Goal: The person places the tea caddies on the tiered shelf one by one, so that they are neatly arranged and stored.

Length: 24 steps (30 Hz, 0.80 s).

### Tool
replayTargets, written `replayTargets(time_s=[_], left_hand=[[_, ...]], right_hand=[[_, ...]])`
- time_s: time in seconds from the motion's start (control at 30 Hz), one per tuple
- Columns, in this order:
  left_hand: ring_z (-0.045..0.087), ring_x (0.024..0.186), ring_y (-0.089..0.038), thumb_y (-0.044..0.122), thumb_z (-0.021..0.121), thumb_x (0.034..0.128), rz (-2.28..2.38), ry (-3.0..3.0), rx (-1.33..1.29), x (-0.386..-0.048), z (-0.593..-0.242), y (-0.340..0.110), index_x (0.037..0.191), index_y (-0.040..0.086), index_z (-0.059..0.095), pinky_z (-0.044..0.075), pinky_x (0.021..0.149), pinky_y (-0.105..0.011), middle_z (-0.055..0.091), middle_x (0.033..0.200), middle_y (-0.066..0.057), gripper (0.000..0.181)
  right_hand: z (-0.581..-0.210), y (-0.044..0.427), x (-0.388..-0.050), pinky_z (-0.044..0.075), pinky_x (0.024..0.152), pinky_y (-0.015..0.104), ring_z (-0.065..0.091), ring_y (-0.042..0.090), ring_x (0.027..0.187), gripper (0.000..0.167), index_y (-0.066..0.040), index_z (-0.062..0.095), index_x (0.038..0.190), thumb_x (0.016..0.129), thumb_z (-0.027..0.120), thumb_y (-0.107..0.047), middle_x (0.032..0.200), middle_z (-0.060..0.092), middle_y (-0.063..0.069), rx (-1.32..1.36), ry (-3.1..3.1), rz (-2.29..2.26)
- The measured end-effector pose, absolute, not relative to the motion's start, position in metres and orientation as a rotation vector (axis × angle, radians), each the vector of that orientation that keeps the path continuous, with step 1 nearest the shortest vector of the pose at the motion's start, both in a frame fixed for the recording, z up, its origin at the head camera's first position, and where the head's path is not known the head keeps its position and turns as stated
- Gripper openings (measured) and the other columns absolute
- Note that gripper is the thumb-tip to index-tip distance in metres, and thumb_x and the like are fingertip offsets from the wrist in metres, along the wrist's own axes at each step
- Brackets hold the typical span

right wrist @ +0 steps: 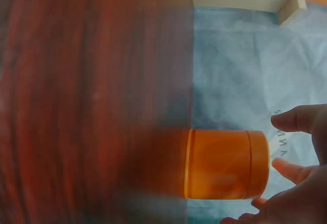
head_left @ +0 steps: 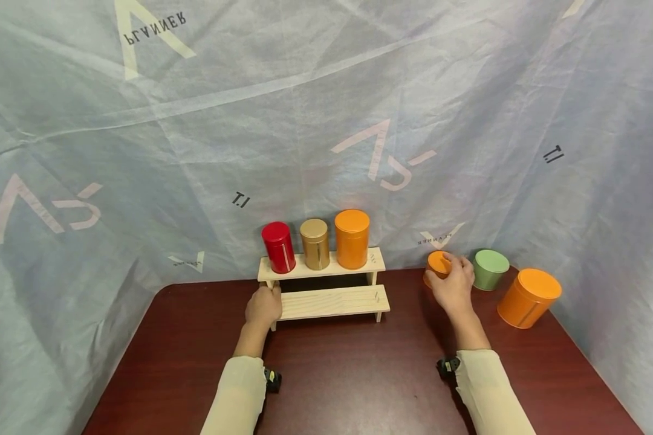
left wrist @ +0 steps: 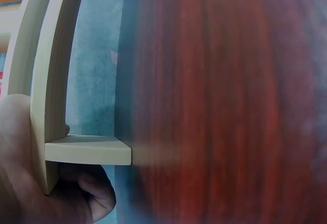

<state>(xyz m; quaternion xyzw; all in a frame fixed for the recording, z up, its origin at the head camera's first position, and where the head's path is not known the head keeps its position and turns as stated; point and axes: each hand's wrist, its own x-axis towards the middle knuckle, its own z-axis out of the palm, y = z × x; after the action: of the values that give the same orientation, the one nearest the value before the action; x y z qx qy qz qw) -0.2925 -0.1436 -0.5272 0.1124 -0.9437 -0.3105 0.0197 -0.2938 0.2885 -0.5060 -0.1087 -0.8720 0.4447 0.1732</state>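
A two-step wooden rack (head_left: 334,302) stands at the table's back, with a red can (head_left: 279,248), a gold can (head_left: 315,246) and a tall orange can (head_left: 352,240) upright on its upper step. My left hand (head_left: 263,305) grips the rack's left end; in the left wrist view its fingers (left wrist: 92,191) curl beneath the wooden step (left wrist: 51,81). To the right, my right hand (head_left: 454,287) is at a small orange can (head_left: 437,266) on the table. The right wrist view shows spread fingers (right wrist: 291,170) around the lid end of that can (right wrist: 225,164); contact is unclear.
A green can (head_left: 490,270) stands just right of my right hand, and a larger orange can (head_left: 529,299) is nearer the table's right edge. Grey printed cloth (head_left: 283,121) hangs behind the dark red table (head_left: 359,374).
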Motion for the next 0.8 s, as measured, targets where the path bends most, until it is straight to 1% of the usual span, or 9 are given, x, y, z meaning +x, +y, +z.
replayTargets(time_s=[0.1,0.2,0.37,0.5,0.6,0.7,0.8], left_hand=[[0.066,0.076,-0.033,0.036,0.035,0.1122,-0.938,-2.93,0.334,-0.292,-0.527,-0.144,0.09,0.002,0.066,0.054,0.069,-0.05,0.065,0.083,-0.018,0.051],[0.065,0.074,-0.032,0.034,0.035,0.1122,-0.936,-2.929,0.326,-0.291,-0.526,-0.143,0.078,0.005,0.064,0.054,0.067,-0.05,0.064,0.081,-0.017,0.053],[0.064,0.073,-0.032,0.032,0.034,0.1122,-0.962,-2.925,0.321,-0.29,-0.525,-0.143,0.079,0.005,0.062,0.053,0.066,-0.048,0.063,0.081,-0.018,0.052],[0.064,0.072,-0.032,0.031,0.034,0.1121,-0.998,-2.923,0.323,-0.29,-0.524,-0.143,0.08,0.004,0.062,0.053,0.064,-0.046,0.062,0.081,-0.018,0.05],[0.063,0.07,-0.032,0.033,0.033,0.1121,-1.0,-2.914,0.307,-0.29,-0.526,-0.144,0.077,0.007,0.061,0.052,0.063,-0.044,0.061,0.079,-0.017,0.052],[0.064,0.071,-0.033,0.032,0.034,0.1119,-0.988,-2.914,0.304,-0.29,-0.525,-0.144,0.074,0.007,0.061,0.053,0.065,-0.046,0.061,0.077,-0.016,0.053],[0.066,0.073,-0.035,0.033,0.034,0.1118,-0.962,-2.916,0.298,-0.289,-0.524,-0.143,0.074,0.007,0.063,0.055,0.069,-0.05,0.063,0.078,-0.018,0.055]], right_hand=[[-0.508,0.291,-0.294,0.023,0.126,0.067,0.021,0.057,0.153,0.063,0.004,0.046,0.152,0.098,0.071,-0.017,0.165,0.021,0.036,-0.314,-2.521,1.289],[-0.51,0.294,-0.295,0.026,0.126,0.065,0.024,0.054,0.154,0.064,0.005,0.044,0.153,0.099,0.069,-0.018,0.165,0.024,0.037,-0.304,-2.551,1.316],[-0.512,0.297,-0.298,0.028,0.126,0.062,0.031,0.051,0.151,0.062,0.005,0.046,0.151,0.098,0.07,-0.015,0.159,0.036,0.038,-0.285,-2.534,1.34],[-0.512,0.298,-0.299,0.029,0.126,0.06,0.036,0.051,0.149,0.058,0.006,0.049,0.148,0.097,0.072,-0.011,0.156,0.041,0.038,-0.298,-2.5,1.353],[-0.512,0.299,-0.299,0.03,0.126,0.06,0.038,0.051,0.148,0.056,0.007,0.05,0.146,0.097,0.072,-0.01,0.154,0.044,0.038,-0.313,-2.478,1.357],[-0.513,0.3,-0.3,0.031,0.125,0.061,0.04,0.051,0.146,0.054,0.008,0.052,0.145,0.098,0.072,-0.01,0.152,0.046,0.037,-0.324,-2.453,1.359],[-0.514,0.3,-0.302,0.034,0.123,0.061,0.043,0.051,0.143,0.053,0.008,0.054,0.143,0.098,0.073,-0.01,0.149,0.049,0.037,-0.318,-2.424,1.36]])
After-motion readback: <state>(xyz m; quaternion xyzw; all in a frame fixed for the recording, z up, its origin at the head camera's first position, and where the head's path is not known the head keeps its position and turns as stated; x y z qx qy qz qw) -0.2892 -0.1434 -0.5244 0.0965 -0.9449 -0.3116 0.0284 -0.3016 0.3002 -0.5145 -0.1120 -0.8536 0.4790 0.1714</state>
